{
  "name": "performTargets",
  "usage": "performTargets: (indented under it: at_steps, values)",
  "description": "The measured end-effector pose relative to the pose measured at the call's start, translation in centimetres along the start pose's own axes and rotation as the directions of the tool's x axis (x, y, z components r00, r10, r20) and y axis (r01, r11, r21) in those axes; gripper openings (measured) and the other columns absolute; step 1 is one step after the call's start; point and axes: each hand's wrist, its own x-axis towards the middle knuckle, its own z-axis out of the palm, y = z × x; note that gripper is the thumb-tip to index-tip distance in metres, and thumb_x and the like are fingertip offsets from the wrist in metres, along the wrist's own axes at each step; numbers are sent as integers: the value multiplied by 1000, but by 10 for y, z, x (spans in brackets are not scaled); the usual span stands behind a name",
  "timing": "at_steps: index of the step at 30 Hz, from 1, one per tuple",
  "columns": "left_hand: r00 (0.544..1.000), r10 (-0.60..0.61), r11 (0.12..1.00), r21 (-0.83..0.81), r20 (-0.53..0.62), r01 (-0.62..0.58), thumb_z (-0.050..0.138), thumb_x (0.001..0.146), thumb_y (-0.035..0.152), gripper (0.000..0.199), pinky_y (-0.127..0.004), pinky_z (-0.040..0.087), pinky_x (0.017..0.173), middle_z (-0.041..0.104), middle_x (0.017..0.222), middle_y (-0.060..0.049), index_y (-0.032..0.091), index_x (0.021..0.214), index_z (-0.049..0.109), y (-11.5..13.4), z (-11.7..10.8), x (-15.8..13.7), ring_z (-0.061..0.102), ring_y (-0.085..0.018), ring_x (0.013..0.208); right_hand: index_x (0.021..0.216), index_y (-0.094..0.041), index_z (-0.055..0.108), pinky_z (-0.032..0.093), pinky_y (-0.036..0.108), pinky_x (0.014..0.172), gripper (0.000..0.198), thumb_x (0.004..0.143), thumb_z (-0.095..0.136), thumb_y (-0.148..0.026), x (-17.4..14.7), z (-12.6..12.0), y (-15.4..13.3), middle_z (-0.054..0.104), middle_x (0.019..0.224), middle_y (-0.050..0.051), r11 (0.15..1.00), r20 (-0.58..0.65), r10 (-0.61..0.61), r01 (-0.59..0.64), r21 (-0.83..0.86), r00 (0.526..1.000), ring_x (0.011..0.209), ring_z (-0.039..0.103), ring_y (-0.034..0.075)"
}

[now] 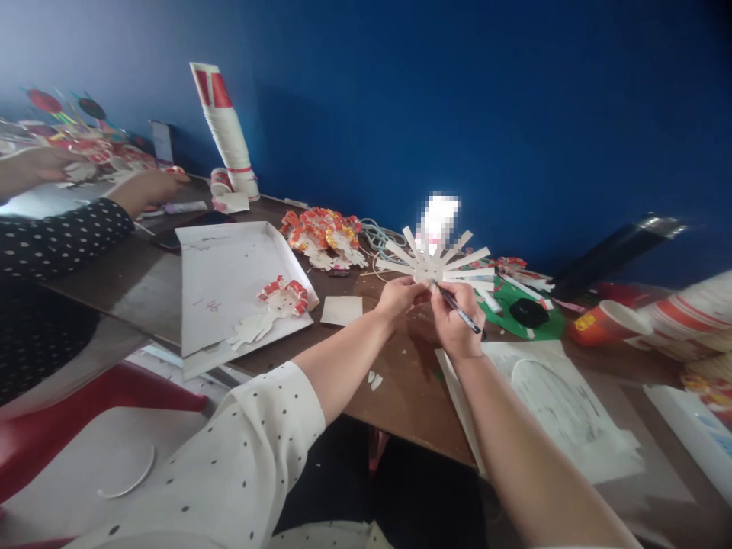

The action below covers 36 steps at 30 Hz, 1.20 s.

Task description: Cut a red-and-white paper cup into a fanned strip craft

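My left hand [399,298] pinches the lower edge of a white cut paper cup [426,268], whose strips fan outward like rays. Small dark marks show on its round middle. In my right hand [459,316] is a dark pen [460,311], its tip end pointing at the paper's lower edge. Whether the tip touches the paper I cannot tell. Below my hands, small white paper scraps [374,380] lie on the brown table [412,396]. A square piece of white paper [341,310] rests left of my left hand.
A white box lid [220,267] holds a red-and-white paper figure [281,297]. Behind it are a pile of curled paper figures [323,232] and a tall cup stack [226,130]. Cups [609,324] and papers [566,396] lie right. A co-worker's hands [146,191] are at left.
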Motion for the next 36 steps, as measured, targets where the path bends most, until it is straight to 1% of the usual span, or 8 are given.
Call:
performTargets:
  at_steps: [5, 15, 22, 36]
  values:
    - [1000, -2, 1000, 13, -2, 2, 84, 62, 25, 25, -27, 51, 77, 64, 61, -2, 10, 68, 65, 0, 0, 1, 60, -9, 57, 93, -18, 61, 54, 27, 69, 21, 91, 55, -39, 0, 0, 0, 70, 87, 7, 1000, -3, -22, 22, -16, 1000, 78, 68, 18]
    - [1000, -4, 1000, 30, -4, 4, 82, 65, 26, 24, -30, 50, 82, 66, 65, -4, 10, 75, 67, -1, -1, 1, 63, -11, 65, 94, -18, 61, 54, 25, 68, 19, 91, 57, -36, 0, 1, 1, 69, 86, 7, 999, -14, -43, 42, -21, 999, 77, 68, 17]
    - [1000, 7, 1000, 9, -2, -7, 83, 62, 23, 23, -28, 50, 79, 63, 60, -2, 10, 69, 66, 0, 1, -1, 60, -9, 59, 93, -18, 61, 54, 25, 68, 18, 91, 57, -36, 1, 0, 0, 69, 86, 6, 999, -10, -51, 50, -16, 999, 77, 68, 16]
    - [1000, 0, 1000, 10, -13, 0, 83, 63, 22, 21, -28, 51, 78, 65, 61, -2, 10, 69, 66, 1, 2, -2, 61, -10, 59, 94, -19, 60, 54, 27, 70, 18, 91, 55, -37, 1, -1, 0, 70, 87, 7, 999, 7, -45, 45, -16, 999, 79, 69, 17]
